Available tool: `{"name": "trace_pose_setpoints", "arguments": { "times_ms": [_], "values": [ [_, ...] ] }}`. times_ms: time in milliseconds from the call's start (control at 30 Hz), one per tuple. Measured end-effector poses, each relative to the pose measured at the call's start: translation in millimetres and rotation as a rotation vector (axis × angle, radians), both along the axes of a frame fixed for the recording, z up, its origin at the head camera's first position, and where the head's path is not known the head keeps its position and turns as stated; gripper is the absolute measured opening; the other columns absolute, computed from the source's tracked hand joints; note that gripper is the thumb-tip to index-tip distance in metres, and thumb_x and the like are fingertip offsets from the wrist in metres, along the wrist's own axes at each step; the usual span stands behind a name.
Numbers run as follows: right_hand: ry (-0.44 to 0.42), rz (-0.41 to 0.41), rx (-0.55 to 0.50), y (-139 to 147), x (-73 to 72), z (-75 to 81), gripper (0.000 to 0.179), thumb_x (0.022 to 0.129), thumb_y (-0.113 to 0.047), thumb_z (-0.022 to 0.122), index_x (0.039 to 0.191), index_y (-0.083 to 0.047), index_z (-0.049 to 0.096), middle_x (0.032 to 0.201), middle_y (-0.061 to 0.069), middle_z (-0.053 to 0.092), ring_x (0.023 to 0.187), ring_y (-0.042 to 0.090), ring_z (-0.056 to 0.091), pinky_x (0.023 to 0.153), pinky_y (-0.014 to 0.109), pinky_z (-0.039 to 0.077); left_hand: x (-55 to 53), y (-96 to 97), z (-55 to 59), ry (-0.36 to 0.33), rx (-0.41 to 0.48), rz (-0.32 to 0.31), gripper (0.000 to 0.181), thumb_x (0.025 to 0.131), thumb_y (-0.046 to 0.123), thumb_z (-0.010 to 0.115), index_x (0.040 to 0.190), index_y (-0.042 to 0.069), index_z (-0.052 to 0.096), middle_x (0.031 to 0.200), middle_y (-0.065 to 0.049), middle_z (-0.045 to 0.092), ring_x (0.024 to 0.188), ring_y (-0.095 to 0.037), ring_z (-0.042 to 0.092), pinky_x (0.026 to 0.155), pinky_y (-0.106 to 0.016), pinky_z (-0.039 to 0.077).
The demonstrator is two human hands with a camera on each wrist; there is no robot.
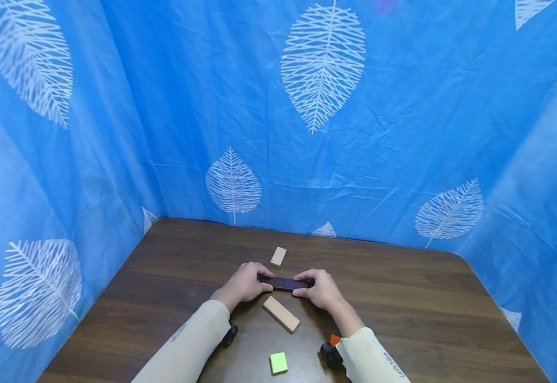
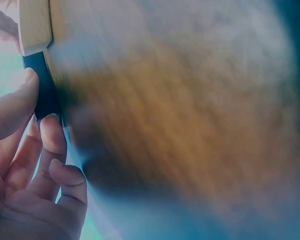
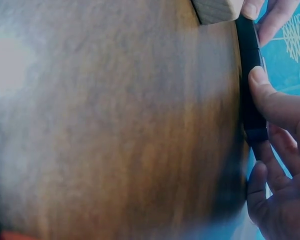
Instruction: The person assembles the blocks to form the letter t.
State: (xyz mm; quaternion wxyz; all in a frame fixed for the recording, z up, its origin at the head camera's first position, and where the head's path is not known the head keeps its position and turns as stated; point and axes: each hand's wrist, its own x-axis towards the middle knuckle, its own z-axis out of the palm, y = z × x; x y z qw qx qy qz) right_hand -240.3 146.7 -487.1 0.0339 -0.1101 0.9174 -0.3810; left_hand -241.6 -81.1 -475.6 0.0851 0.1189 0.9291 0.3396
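Two dark, flat blocks lie end to end on the table, a thin seam between them. At the left one [image 1: 278, 283], my left hand [image 1: 246, 283] pinches the outer end between thumb and fingers. My right hand [image 1: 323, 289] grips the right dark block [image 1: 292, 285] in the same way, thumb along the near side. The right wrist view shows that thumb [image 3: 270, 100] pressed on the dark side face. A long pale wooden block [image 1: 281, 314] lies slantwise on the near side of the pair. Behind them is a shorter pale block [image 1: 278, 257].
A lime-green block [image 1: 279, 363] lies nearer the body, between the forearms. An orange block [image 1: 334, 339] is partly hidden by the right sleeve. The brown wooden table [image 1: 426, 308] ends at a blue curtain [image 1: 383, 175] with white leaf prints.
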Motion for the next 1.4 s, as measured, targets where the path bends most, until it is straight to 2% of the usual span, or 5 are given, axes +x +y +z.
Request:
{"name": "trace_pose_setpoints", "arguments": {
  "times_ms": [500,767,900,1200,1400],
  "values": [
    [-0.086,-0.028,-0.039,-3.5,-1.6,-1.5,0.029,0.074,-0.018,0.091,0.102,-0.016,0.081,0.108,0.005,0.072,0.107,0.029,0.061,0.095,0.049,0.046,5.0,-4.3,-1.6,0.014,-0.009,0.014,0.023,0.089,0.022,0.079,0.112,0.02,0.078,0.124,-0.008,0.066,0.122,-0.033,0.054,0.103,-0.055,0.041],
    [-0.1,-0.045,-0.04,-3.5,-1.0,1.2,0.03,0.074,-0.016,0.091,0.102,-0.014,0.081,0.106,0.005,0.072,0.105,0.028,0.061,0.094,0.049,0.046,7.7,-3.2,-1.7,0.107,-0.015,-0.077,0.025,0.09,0.019,0.078,0.114,0.014,0.075,0.115,-0.005,0.067,0.112,-0.028,0.06,0.099,-0.051,0.046],
    [-0.109,-0.044,-0.038,-2.8,-0.9,-0.2,0.03,0.074,-0.016,0.092,0.102,-0.015,0.081,0.106,0.004,0.072,0.106,0.028,0.061,0.094,0.049,0.045,9.7,-4.9,-2.4,0.122,-0.012,-0.085,0.028,0.089,0.02,0.079,0.116,0.016,0.074,0.114,-0.003,0.064,0.11,-0.026,0.059,0.098,-0.05,0.046],
    [-0.124,-0.07,-0.037,-0.6,-3.4,2.3,0.029,0.075,-0.015,0.091,0.102,-0.014,0.081,0.107,0.005,0.072,0.102,0.027,0.06,0.094,0.049,0.046,19.4,-10.0,4.3,0.081,0.004,0.035,0.056,0.084,0.039,0.081,0.127,0.01,0.063,0.12,-0.007,0.061,0.108,-0.026,0.059,0.095,-0.051,0.048],
    [-0.117,-0.064,-0.024,-0.7,-3.8,2.4,0.03,0.075,-0.015,0.091,0.103,-0.014,0.081,0.106,0.005,0.072,0.1,0.026,0.06,0.091,0.047,0.047,41.9,-4.2,2.4,0.035,0.131,0.091,0.071,0.08,0.047,0.083,0.131,0.005,0.056,0.116,-0.009,0.061,0.104,-0.027,0.059,0.091,-0.05,0.05]
  ]
}}
